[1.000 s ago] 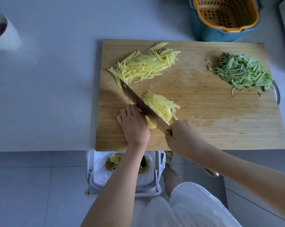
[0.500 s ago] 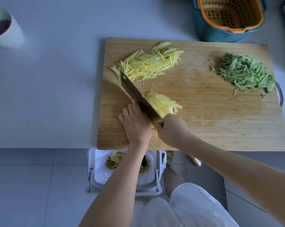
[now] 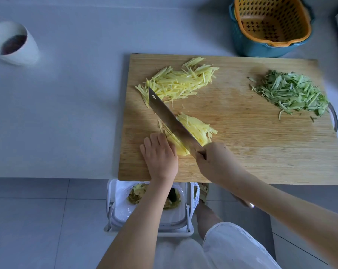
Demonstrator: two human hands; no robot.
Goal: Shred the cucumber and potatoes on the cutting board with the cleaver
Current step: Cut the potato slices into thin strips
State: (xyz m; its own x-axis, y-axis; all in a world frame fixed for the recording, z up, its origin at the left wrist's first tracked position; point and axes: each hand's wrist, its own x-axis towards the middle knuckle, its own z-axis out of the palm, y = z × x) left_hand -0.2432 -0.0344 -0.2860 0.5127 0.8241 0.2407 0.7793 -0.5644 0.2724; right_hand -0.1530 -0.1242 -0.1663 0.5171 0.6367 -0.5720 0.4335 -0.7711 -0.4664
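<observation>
My right hand (image 3: 216, 162) is wrapped round the handle of the cleaver (image 3: 172, 121) near the front edge of the cutting board (image 3: 251, 152). The blade runs diagonally from this hand toward the board's far-left corner. Whether the edge touches the wood I cannot tell.

My left hand (image 3: 160, 156) lies on the left of the blade, with its fingers curled down over the uncut potato (image 3: 178, 147) and holding it against the board. The knuckles are just beside the flat of the blade.

On the blade's right side, a small heap of fresh potato shreds (image 3: 199, 129) fans out, touching the blade. A larger potato pile (image 3: 179, 82) lies toward the board's far-left part, and the blade tip overlaps its near edge. The cucumber shreds (image 3: 292, 94) are heaped at the board's far-right part, well apart from both potato heaps.

The board rests on the pale bench (image 3: 67, 113), its front edge overhanging. An orange basket (image 3: 271, 16) nested in a teal basin (image 3: 261, 49) stands beyond the board's far-right edge. A white cup (image 3: 14, 43) stands well to the board's left. On the floor below the board's front edge is a lined waste bin (image 3: 113, 214) holding peelings.
</observation>
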